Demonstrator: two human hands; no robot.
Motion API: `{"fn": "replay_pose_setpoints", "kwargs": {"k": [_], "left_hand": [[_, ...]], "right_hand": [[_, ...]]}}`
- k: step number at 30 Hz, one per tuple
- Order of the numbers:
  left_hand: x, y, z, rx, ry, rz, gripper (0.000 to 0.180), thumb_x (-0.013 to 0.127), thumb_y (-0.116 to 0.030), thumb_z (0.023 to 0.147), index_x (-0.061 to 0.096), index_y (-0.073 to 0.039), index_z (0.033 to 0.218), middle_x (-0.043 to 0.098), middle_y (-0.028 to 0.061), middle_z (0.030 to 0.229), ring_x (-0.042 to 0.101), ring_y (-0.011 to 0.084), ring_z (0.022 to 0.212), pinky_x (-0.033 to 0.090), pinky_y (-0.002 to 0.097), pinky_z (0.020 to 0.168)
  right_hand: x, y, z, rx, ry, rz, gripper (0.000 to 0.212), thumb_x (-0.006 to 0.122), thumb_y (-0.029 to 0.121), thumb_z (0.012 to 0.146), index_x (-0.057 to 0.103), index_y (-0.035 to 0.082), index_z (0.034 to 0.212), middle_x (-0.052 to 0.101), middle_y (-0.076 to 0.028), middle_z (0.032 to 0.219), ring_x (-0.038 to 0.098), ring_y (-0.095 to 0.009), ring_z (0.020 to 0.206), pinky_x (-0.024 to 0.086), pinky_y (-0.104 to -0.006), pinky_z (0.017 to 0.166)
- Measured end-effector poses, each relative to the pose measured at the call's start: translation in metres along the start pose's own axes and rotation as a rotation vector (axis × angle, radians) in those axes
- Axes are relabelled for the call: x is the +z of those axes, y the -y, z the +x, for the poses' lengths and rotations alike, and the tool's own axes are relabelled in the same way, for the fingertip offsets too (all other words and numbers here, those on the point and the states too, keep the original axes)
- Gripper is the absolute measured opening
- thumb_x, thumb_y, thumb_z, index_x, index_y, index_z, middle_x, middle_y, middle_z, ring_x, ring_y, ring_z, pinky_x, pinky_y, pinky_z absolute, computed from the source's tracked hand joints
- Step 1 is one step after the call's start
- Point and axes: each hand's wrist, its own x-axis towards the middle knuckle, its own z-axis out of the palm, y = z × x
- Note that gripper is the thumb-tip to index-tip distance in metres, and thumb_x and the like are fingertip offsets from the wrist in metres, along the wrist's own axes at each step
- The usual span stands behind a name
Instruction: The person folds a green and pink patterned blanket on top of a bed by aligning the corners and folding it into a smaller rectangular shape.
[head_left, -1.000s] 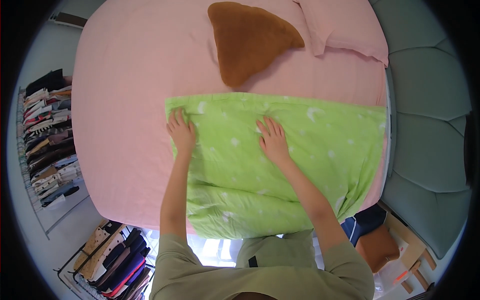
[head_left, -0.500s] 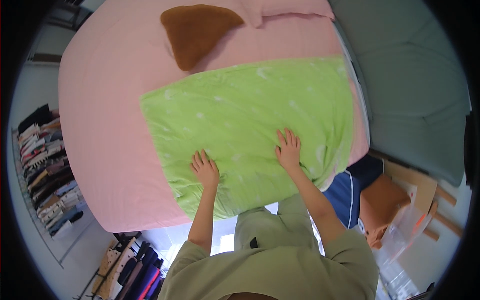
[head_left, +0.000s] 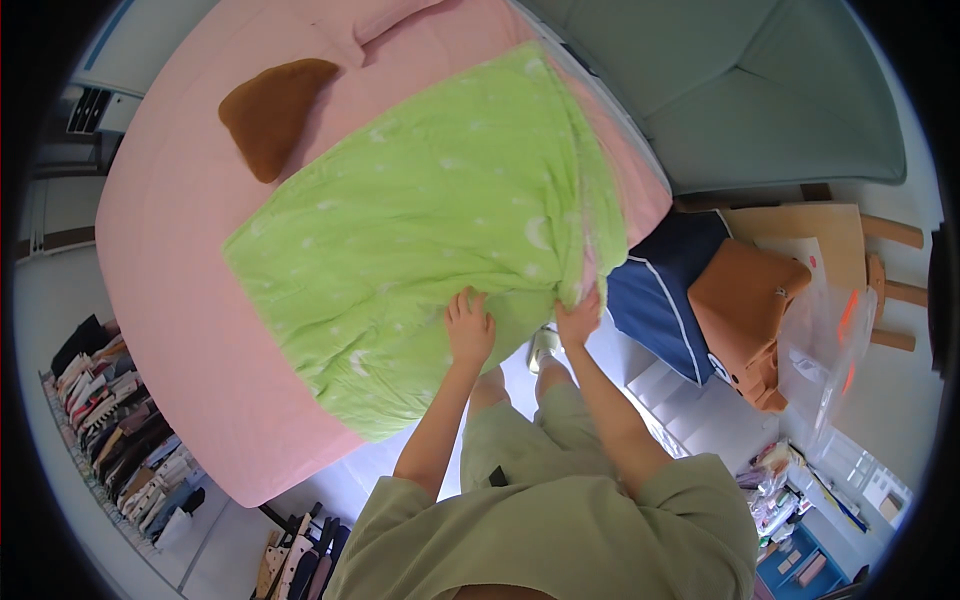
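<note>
A light green blanket [head_left: 400, 240] with pale moon and star shapes lies across the pink-covered bed [head_left: 165, 280], its near right part gathered into folds. My right hand [head_left: 579, 318] is closed around the blanket's edge at its near right corner, where a strip of the paler edge is pulled up. To its left, my left hand [head_left: 469, 327] rests on the blanket near the front edge, fingers somewhat apart and slightly bent. Nothing shows in the left hand's grasp.
A brown triangular cushion [head_left: 275, 115] lies farther back. The grey-green headboard [head_left: 760, 90] borders the bed on the right. Nearby stand a navy box with white piping [head_left: 665, 290] and a brown bag [head_left: 750, 295]. Clothes [head_left: 120, 430] hang at the left.
My right hand has gone from lying flat on the blanket to gripping its edge. The left hand has shifted right. My view has turned, and the blanket's right side is now bunched.
</note>
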Motion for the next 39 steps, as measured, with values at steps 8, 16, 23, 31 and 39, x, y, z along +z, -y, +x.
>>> {"fn": "replay_pose_setpoints", "kwargs": {"k": [8, 16, 23, 31, 39], "left_hand": [[0.109, -0.087, -0.01, -0.178, 0.172, -0.556, 0.044, 0.062, -0.021, 0.077, 0.047, -0.001, 0.114, 0.053, 0.0177, 0.105, 0.051, 0.0292, 0.1, 0.042, 0.0359, 0.084], [0.149, -0.16, 0.007, -0.422, 0.504, -0.976, 0.043, 0.061, -0.028, 0.081, 0.049, 0.003, 0.11, 0.058, 0.0121, 0.091, 0.056, 0.0187, 0.085, 0.043, 0.0281, 0.074], [0.141, -0.191, 0.01, -0.429, 0.637, -0.643, 0.026, 0.056, -0.02, 0.082, 0.055, -0.002, 0.101, 0.059, 0.0112, 0.088, 0.057, 0.0224, 0.082, 0.043, 0.0298, 0.072], [0.103, -0.19, 0.098, 0.587, 0.116, 0.364, 0.056, 0.058, -0.005, 0.066, 0.046, -0.015, 0.12, 0.045, 0.0092, 0.122, 0.036, 0.0269, 0.12, 0.027, 0.0475, 0.1], [0.092, -0.191, 0.146, 0.816, 0.629, 0.668, 0.023, 0.059, -0.007, 0.064, 0.062, -0.012, 0.086, 0.06, 0.0017, 0.089, 0.051, 0.0206, 0.097, 0.03, 0.0404, 0.1]], "right_hand": [[-0.001, -0.044, 0.037, 0.085, 0.265, 0.152, 0.065, 0.066, 0.023, 0.067, 0.037, 0.012, 0.124, 0.051, -0.015, 0.114, 0.052, -0.036, 0.098, 0.044, -0.0428, 0.079], [-0.075, -0.102, 0.095, -0.441, 0.295, 0.463, 0.036, 0.056, 0.009, 0.068, 0.055, 0.01, 0.104, 0.062, -0.017, 0.087, 0.059, -0.038, 0.078, 0.048, -0.0425, 0.069], [-0.072, -0.126, 0.098, -0.28, 0.419, 0.409, 0.044, 0.052, 0.006, 0.07, 0.049, 0.01, 0.113, 0.06, -0.018, 0.096, 0.058, -0.036, 0.084, 0.047, -0.0421, 0.072], [-0.049, -0.112, 0.129, -0.522, -0.016, 0.361, 0.041, 0.051, 0.008, 0.074, 0.048, 0.008, 0.114, 0.057, -0.017, 0.101, 0.057, -0.034, 0.085, 0.046, -0.041, 0.076], [-0.038, -0.116, 0.123, -0.297, 0.688, 0.686, 0.024, 0.049, 0.018, 0.079, 0.058, 0.001, 0.094, 0.061, -0.019, 0.082, 0.058, -0.034, 0.08, 0.045, -0.0371, 0.072]]}}
